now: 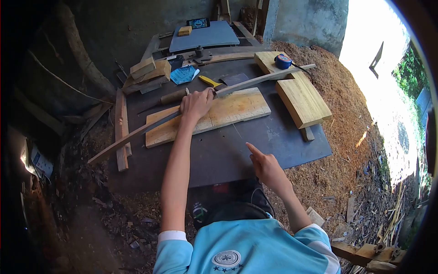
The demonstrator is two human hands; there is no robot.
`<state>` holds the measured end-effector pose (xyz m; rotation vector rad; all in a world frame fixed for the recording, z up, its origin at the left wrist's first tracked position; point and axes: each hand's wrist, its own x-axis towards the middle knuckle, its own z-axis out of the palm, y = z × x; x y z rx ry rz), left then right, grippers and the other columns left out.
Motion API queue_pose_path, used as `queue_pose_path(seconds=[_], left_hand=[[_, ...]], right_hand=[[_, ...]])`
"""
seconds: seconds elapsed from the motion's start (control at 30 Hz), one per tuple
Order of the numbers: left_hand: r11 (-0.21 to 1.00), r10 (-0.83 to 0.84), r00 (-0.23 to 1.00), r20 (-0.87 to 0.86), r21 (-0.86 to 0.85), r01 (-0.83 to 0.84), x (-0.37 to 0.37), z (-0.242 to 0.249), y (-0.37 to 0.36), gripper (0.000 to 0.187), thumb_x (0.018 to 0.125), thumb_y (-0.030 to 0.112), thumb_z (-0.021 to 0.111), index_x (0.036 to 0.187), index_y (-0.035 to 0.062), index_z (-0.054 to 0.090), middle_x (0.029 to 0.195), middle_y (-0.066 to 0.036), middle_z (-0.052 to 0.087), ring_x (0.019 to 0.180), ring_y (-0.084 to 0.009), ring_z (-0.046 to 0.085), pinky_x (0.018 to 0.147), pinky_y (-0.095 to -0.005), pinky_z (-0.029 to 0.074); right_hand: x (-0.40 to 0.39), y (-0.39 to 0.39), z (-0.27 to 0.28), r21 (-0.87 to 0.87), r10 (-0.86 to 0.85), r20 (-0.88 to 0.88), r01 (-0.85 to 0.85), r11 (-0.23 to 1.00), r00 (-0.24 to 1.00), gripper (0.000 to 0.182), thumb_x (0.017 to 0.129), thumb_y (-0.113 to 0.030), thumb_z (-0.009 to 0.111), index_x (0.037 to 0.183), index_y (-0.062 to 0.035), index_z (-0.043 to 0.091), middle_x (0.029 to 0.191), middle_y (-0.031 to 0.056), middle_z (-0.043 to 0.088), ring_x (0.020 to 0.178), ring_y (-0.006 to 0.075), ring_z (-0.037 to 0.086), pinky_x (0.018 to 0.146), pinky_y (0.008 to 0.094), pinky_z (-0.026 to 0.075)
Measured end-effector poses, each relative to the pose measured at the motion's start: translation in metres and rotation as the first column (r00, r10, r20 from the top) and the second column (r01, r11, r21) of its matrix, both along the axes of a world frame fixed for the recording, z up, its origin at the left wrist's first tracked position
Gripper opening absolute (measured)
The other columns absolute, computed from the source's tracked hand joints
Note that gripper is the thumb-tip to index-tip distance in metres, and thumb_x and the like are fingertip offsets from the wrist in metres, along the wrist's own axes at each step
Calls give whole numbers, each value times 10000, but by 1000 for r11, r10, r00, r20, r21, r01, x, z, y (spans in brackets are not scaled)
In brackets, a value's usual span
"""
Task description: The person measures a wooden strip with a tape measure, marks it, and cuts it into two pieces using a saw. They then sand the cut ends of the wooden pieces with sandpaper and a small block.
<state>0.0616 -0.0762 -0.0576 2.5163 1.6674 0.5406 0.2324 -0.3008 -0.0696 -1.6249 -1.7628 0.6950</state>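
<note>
My left hand (197,105) is closed around a long thin wooden strip (251,83), which runs slantwise from the lower left to the upper right. Beneath it lies a flat, pale wooden board (232,112) on the dark worktable (214,160). My right hand (268,169) is over the near part of the table, apart from the board, with its index finger stretched out and the other fingers partly bent; nothing shows in it. Just beyond my left hand are a tool with a wooden handle (173,97) and a yellow-handled tool (209,81).
Thick wooden blocks (305,102) stand at the right, with a blue tape measure (283,61) on one. More wood blocks (153,73) are stacked at the left, near a blue packet (184,75). A phone (198,23) rests at the back. Sawdust (337,86) covers the floor.
</note>
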Motion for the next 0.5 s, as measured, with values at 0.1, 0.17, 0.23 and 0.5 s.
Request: queue_pose_path(seconds=[0.1, 0.17, 0.23, 0.5], left_hand=[[1000, -10, 999, -34, -17, 9, 0, 1, 1, 370, 918, 348, 327, 1006, 149, 627, 825, -192, 643, 792, -366, 624, 722, -458, 487], [1000, -6, 998, -57, -21, 5, -1, -3, 6, 380, 916, 355, 328, 987, 144, 636, 831, -195, 642, 803, -366, 622, 726, -460, 485], [1000, -9, 998, -64, -31, 7, -2, -5, 6, 390, 915, 362, 329, 968, 138, 643, 834, -198, 641, 811, -367, 621, 732, -463, 482], [993, -1, 1000, -24, -119, -2, -1, 5, 3, 462, 926, 395, 303, 895, 114, 669, 850, -205, 641, 844, -373, 617, 778, -468, 465]], right_hand=[[10, 7, 13, -85, 83, -18, -84, 993, 996, 404, 852, -59, 483, 1254, -38, 448, 712, 285, 554, 682, 414, 576, 618, 451, 444], [15, 10, 11, -85, 136, -10, -136, 987, 991, 417, 849, -60, 491, 1262, -29, 441, 715, 296, 546, 689, 409, 579, 621, 444, 439], [12, 7, 14, -112, 117, -11, -117, 987, 993, 423, 857, -81, 496, 1269, -15, 425, 740, 306, 546, 704, 420, 573, 633, 444, 440], [5, -1, -6, -356, -248, -884, -226, 907, 395, 413, 965, -286, 376, 1325, -84, 403, 558, 0, 373, 366, 83, 301, 346, 214, 265]])
